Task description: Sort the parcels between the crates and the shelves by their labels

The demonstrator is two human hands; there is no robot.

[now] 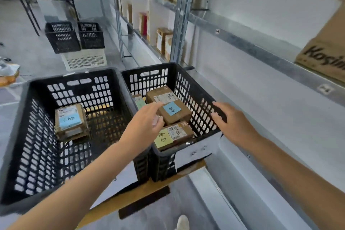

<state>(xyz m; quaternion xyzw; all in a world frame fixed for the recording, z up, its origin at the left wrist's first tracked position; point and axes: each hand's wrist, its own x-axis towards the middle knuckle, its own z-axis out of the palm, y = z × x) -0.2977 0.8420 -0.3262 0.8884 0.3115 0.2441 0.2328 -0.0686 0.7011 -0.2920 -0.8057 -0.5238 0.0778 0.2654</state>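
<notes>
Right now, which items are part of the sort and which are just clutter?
In play:
left black plastic crate
right black plastic crate
blue-tagged brown parcel
blue-tagged cardboard parcel
yellow-tagged cardboard parcel
metal shelves
left hand
right hand

Lying about:
white plastic crate on floor
printed cardboard carton

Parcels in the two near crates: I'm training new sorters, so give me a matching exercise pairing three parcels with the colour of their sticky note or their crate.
Things:
1. top parcel, right crate
2. nearest parcel, right crate
3. lone parcel

Descriptions:
A. yellow note
B. left crate
C. blue note, by the left hand

Pairs: 1-C, 2-A, 3-B
</notes>
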